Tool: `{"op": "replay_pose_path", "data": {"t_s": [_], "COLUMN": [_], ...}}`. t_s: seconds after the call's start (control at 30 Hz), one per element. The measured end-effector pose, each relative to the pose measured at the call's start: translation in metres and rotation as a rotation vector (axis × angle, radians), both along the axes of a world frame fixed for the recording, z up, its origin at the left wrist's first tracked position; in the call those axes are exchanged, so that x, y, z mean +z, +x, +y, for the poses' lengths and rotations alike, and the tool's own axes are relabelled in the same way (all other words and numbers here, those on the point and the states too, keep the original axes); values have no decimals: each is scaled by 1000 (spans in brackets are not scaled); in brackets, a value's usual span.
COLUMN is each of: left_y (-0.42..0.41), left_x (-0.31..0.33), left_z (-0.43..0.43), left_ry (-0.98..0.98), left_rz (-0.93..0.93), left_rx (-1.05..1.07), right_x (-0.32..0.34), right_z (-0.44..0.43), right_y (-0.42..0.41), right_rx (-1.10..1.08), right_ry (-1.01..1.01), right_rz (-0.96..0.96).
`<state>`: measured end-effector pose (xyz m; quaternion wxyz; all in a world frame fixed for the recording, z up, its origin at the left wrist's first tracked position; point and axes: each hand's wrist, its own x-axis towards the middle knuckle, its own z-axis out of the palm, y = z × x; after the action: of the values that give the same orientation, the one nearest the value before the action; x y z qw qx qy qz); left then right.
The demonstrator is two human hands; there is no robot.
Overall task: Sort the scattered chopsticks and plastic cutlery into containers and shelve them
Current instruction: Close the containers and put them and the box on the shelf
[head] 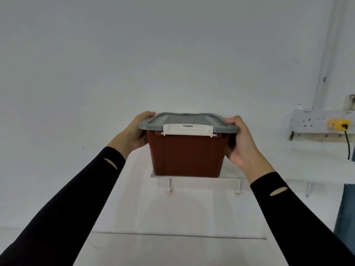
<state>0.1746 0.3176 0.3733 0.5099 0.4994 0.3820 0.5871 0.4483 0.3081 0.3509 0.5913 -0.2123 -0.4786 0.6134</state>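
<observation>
Brown container point(187, 154) between the hands, left hand point(132, 135) and right hand point(243, 143) gripping its sides, fingers point(148, 114) curled over grey lid point(192, 120)

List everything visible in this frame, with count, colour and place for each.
storage box: one, red-brown, centre, at the wall shelf
lid: one, grey, closed on the box
latch: one, white, front edge of the lid
wall shelf: one, white, on the wall beneath the box
socket strip: one, white, on the wall at right
plug: one, yellow, in the socket strip
cable: one, black, hanging from the plug
conduit: one, white, up the wall above the strip
left hand: grips the box's left side
right hand: grips the box's right side
sleeves: two, black, on both forearms
</observation>
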Motion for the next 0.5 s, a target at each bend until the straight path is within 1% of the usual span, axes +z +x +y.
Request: {"op": "replay_pose_path", "data": {"t_s": [0.1, 0.17, 0.23, 0.3, 0.33, 0.37, 0.4, 0.43, 0.5], "left_y": [-9, -12, -14, -13, -11, -11, -8, -5, -1], "left_x": [-5, -19, -55, -107, -142, -173, -209, -244, -305], "left_z": [6, 7, 1, -15, -26, -33, -45, -56, -80], "left_ry": [36, 63, 68, 41, -5, -47, -123, -208, -394], "left_rz": [-14, -83, -168, -111, -37, 49, 176, 334, 751], "left_rx": [-88, -83, 44, 248, 316, 333, 295, 201, -105], "right_x": [-1, -3, -18, -47, -73, -95, -128, -160, -228], "right_z": [0, -1, -10, -29, -43, -53, -62, -69, -82], "right_y": [-1, 3, 11, 19, 23, 25, 28, 29, 30], "right_rx": [-46, -144, -361, -659, -798, -891, -926, -919, -785], "right_ry": [29, 48, 90, 262, 386, 514, 580, 568, 364], "right_rz": [-36, -105, -119, -119, -163, -224, -317, -422, -637]}}
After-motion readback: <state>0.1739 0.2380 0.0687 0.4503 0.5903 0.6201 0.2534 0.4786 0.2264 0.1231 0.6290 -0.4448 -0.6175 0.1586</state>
